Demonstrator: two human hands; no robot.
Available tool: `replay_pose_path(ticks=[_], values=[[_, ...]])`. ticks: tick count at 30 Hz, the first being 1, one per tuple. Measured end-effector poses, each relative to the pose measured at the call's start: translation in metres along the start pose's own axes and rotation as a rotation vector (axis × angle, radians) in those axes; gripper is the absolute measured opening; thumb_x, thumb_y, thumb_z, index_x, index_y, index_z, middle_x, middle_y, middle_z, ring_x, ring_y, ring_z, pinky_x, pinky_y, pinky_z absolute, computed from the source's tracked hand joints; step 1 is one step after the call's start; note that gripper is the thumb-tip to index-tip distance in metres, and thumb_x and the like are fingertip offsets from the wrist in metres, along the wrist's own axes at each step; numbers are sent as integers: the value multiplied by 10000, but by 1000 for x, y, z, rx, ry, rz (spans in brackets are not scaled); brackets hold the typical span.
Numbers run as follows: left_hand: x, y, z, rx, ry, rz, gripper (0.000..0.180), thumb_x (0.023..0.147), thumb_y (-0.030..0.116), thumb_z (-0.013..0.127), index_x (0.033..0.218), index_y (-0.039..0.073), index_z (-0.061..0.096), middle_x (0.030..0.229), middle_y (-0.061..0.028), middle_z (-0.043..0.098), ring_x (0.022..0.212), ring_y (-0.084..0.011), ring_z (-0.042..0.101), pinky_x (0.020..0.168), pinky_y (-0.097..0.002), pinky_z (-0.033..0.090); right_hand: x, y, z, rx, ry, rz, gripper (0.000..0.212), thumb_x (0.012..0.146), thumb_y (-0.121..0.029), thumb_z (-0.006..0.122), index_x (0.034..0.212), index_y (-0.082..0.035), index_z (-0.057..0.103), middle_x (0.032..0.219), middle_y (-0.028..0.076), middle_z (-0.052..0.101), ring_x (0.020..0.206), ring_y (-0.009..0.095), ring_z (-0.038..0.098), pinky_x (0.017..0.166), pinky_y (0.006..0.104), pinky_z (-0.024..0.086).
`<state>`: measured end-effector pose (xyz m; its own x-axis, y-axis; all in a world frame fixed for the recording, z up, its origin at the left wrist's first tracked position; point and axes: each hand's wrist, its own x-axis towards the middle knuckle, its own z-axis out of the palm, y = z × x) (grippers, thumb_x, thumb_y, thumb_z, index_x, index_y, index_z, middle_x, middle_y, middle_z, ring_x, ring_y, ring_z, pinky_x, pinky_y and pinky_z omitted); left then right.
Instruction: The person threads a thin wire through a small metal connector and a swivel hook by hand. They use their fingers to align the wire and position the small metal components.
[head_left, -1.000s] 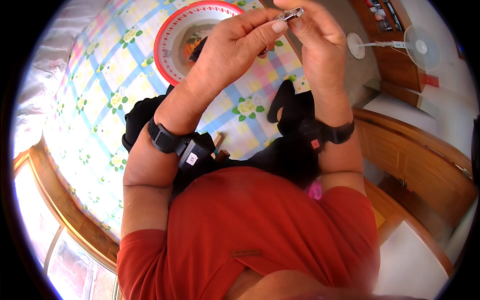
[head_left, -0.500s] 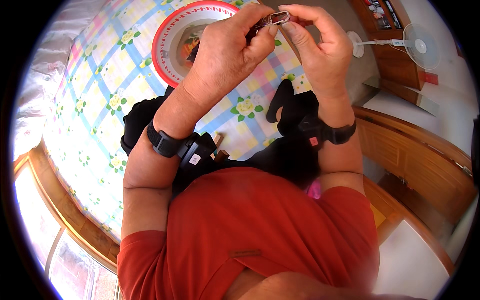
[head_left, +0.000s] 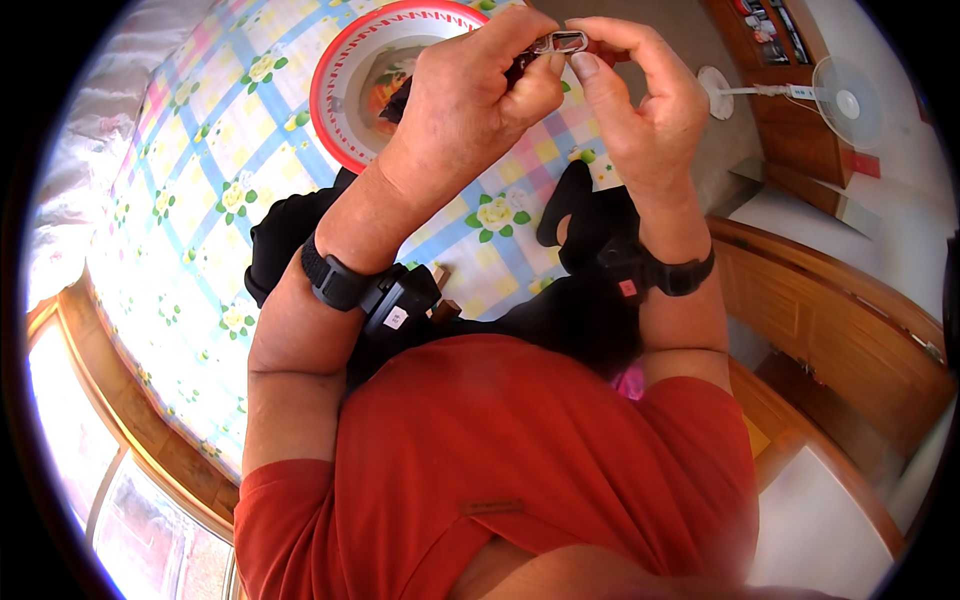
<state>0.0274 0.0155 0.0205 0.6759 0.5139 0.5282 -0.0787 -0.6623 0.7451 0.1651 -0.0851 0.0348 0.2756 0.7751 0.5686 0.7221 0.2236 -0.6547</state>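
My left hand is closed around a small item with a silver metal loop at its end and a dark part by the fingers. The loop looks like a buckle or a clasp; its exact kind I cannot make out. My right hand is closed at the loop's far end, its thumb and forefinger bent about it. Both hands are raised above the table's far side. Partly behind my left hand stands a white basin with a red rim and patterned inside, with something dark in it.
A checked floral cloth covers the bed-like surface before me. My legs in black lie across it, with a bare heel showing through one black sock or legging. A white fan and wooden cabinets are at the right, windows at lower left.
The view has shifted slightly. My right thumb and forefinger have moved a little on the metal loop, which now lies flatter. My left hand keeps its hold.
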Motion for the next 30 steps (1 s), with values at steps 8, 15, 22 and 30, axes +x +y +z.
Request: replay_pose_path(ticks=[8, 15, 22, 30], values=[[4, 16, -5, -701, -196, -632, 315, 869, 280, 580, 1060, 33, 618, 789, -46, 609, 710, -112, 604, 609, -269, 495, -2, -15, -5, -6, -25, 173, 199, 878, 74, 505, 1017, 19, 637, 1015, 87, 625, 961, 169, 583, 868, 272, 456], [-35, 58, -62, -587, -141, -483, 414, 884, 409, 581, 1011, 27, 676, 930, -110, 671, 914, -209, 632, 780, -356, 491, 2, 8, 6, -20, -179, -99, 128, 928, 5, 508, 989, 15, 619, 1111, 108, 593, 1007, 202, 573, 909, 299, 444], [-50, 48, -85, 129, -276, -492, 420, 898, 447, 539, 1048, 85, 691, 966, -127, 675, 984, -317, 606, 812, -411, 479, 24, -13, 33, 237, -433, -93, 143, 953, -102, 523, 983, 8, 611, 1184, 129, 562, 1056, 201, 546, 938, 306, 408], [-85, 76, -94, -285, -51, -494, 291, 913, 286, 514, 981, 49, 669, 847, -88, 684, 853, -219, 646, 798, -360, 478, 31, -38, 44, 411, -582, -287, 138, 946, -120, 532, 969, -5, 605, 1184, 141, 551, 1036, 205, 542, 913, 313, 413]])
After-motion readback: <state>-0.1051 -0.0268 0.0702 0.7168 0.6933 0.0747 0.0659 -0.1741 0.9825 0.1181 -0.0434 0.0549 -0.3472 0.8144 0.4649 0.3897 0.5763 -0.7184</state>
